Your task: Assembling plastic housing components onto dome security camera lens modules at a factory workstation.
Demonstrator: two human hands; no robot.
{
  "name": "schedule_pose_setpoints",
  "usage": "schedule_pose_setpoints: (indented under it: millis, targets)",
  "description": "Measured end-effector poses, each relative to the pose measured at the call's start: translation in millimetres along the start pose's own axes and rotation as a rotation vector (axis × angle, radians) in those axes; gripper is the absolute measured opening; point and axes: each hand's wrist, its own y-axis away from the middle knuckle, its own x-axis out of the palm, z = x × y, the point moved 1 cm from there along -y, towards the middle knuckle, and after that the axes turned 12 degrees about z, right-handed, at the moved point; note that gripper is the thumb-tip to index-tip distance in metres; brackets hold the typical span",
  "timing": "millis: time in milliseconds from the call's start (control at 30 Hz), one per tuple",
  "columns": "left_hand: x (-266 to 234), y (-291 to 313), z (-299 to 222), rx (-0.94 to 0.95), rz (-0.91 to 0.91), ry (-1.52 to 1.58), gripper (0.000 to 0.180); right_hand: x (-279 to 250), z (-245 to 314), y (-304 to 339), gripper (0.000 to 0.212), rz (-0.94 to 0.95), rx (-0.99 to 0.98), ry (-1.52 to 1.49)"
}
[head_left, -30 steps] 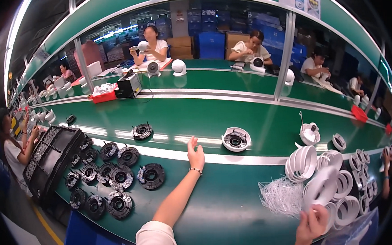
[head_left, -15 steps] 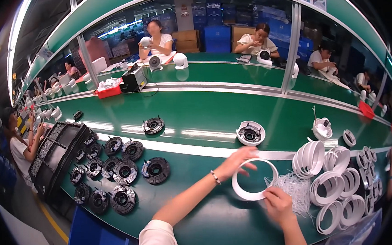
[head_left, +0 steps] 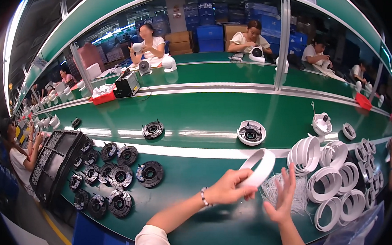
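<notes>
My left hand (head_left: pixel 229 190) grips a white plastic ring (head_left: pixel 260 167) by its lower rim and holds it tilted above the green bench. My right hand (head_left: pixel 282 199) is beside it with fingers spread, just under and to the right of the ring, holding nothing. Behind the right hand lies a crumpled clear plastic bag (head_left: pixel 278 190). To the right, several more white rings (head_left: pixel 330 181) lie stacked and scattered.
Several black round parts (head_left: pixel 118 172) lie at the left by a black tray (head_left: pixel 55 162). On the green conveyor (head_left: pixel 204 117) sit a black disc (head_left: pixel 153 130) and a white dome base (head_left: pixel 251 132). A blue bin (head_left: pixel 98 243) sits below the bench. Other people work across the line and at the left.
My left hand drew back from the bench and took a white ring; since half a second ago the ring has tilted edge-on and my right hand has let go of it and spread.
</notes>
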Motion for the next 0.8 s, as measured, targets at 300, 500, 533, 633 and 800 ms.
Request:
schedule_pose_setpoints:
  millis: [300,500,533,633,800]
  targets:
    - [44,-4,27,0.231,0.041,-0.382,0.019,25,-23,17,0.115,0.098,0.355,-0.889]
    - [24,-10,-25,0.252,0.014,-0.730,0.046,10,-21,14,0.115,0.011,0.388,-0.957]
    - [15,-10,-53,0.356,-0.030,-0.710,0.054,1,-37,18,0.115,0.101,0.347,-0.951]
    - [34,8,-63,0.502,0.005,-0.670,0.051,-1,-28,14,0.115,-0.086,0.464,-0.916]
    - [22,38,-86,0.982,0.121,-0.614,0.043,7,-34,10,0.119,-0.034,0.514,-0.923]
